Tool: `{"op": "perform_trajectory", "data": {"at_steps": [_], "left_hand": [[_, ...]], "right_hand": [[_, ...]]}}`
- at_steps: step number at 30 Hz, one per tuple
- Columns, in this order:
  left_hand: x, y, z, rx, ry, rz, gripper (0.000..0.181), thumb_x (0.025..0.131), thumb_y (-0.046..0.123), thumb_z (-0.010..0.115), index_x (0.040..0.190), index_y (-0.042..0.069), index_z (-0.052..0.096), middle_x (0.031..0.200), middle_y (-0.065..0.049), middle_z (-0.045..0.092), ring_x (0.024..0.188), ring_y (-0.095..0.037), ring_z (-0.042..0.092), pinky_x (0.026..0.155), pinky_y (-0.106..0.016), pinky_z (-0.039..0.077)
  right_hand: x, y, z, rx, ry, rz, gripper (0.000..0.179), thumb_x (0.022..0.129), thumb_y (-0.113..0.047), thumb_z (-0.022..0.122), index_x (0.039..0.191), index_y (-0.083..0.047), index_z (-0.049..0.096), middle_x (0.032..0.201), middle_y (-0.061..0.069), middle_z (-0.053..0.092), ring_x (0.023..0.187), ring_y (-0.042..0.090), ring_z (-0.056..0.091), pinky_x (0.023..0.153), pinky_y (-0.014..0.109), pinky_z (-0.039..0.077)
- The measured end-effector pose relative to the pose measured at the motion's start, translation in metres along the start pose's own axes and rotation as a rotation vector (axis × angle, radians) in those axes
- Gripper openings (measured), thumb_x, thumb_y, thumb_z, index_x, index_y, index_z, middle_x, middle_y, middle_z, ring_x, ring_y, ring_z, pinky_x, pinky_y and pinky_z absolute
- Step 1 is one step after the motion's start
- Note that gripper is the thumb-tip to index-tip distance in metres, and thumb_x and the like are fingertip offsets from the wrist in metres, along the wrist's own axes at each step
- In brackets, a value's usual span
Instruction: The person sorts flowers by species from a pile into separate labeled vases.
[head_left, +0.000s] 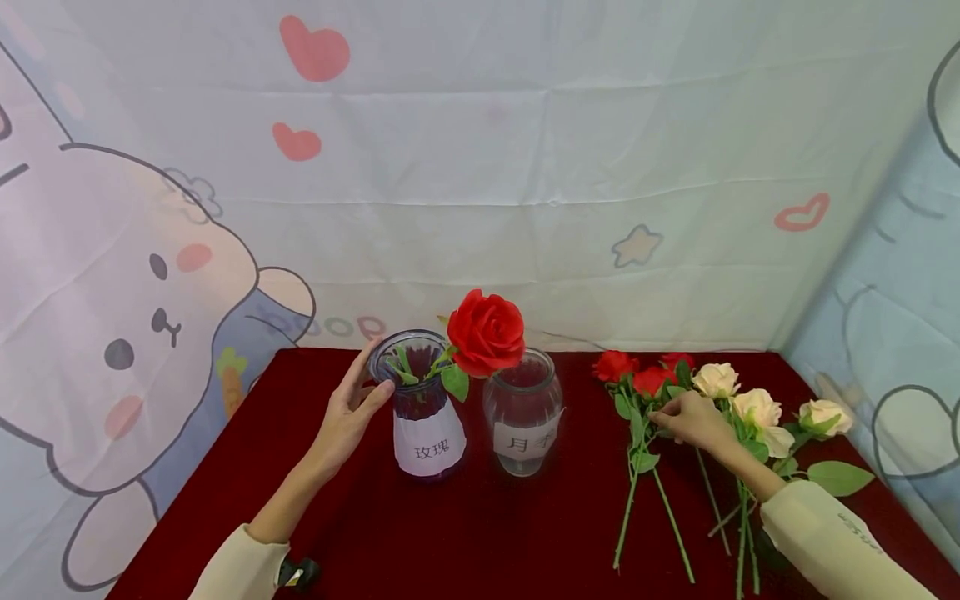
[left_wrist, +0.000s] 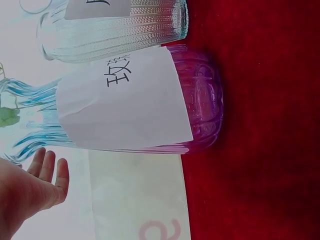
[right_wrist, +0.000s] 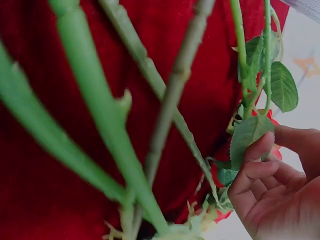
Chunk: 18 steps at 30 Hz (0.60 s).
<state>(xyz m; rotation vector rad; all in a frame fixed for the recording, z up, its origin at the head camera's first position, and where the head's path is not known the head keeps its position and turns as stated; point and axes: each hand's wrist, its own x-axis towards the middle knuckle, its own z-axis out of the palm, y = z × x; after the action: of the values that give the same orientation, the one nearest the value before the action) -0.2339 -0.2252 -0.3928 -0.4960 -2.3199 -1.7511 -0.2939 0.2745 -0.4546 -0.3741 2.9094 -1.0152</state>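
Note:
My left hand (head_left: 351, 410) is at the rim of a blue-purple glass vase (head_left: 430, 446) with a white paper label, thumb in front and fingers behind. In the left wrist view its other fingers are spread beside the vase's neck. A large red rose (head_left: 486, 332) stands in that vase, leaning right. On the right, my right hand (head_left: 693, 421) pinches among the leafy stems of several red roses (head_left: 651, 381) lying on the cloth. In the right wrist view its thumb and fingers close on a green leaf (right_wrist: 250, 137); the stem there is partly hidden.
A clear glass jar (head_left: 522, 408) with a white label stands right of the vase. Several cream roses (head_left: 756, 408) lie beside the red ones, their stems crossing toward the front. Dark red cloth (head_left: 480, 533) covers the table, with a printed curtain (head_left: 555, 167) behind.

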Motion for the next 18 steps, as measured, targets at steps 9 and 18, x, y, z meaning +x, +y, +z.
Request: {"op": "perform_trajectory", "data": {"at_steps": [9, 18], "left_hand": [[0.004, 0.000, 0.003, -0.020, -0.011, 0.010, 0.064, 0.107, 0.014, 0.049, 0.164, 0.027, 0.022, 0.164, -0.014, 0.036, 0.129, -0.042, 0.054, 0.102, -0.021, 0.049], [0.000, 0.000, 0.000, -0.027, 0.001, 0.008, 0.064, 0.108, 0.013, 0.048, 0.164, 0.029, 0.023, 0.165, -0.013, 0.035, 0.127, -0.026, 0.055, 0.099, -0.015, 0.047]], "right_hand": [[0.000, 0.003, 0.011, 0.134, -0.016, 0.132, 0.036, 0.097, -0.020, 0.068, 0.105, 0.014, 0.074, 0.050, 0.001, 0.059, 0.042, 0.008, 0.044, 0.044, 0.025, 0.038], [0.006, -0.002, 0.014, 0.248, -0.051, 0.176, 0.037, 0.100, -0.021, 0.064, 0.111, 0.014, 0.072, 0.047, -0.007, 0.044, 0.041, 0.004, 0.029, 0.044, 0.022, 0.029]]}}
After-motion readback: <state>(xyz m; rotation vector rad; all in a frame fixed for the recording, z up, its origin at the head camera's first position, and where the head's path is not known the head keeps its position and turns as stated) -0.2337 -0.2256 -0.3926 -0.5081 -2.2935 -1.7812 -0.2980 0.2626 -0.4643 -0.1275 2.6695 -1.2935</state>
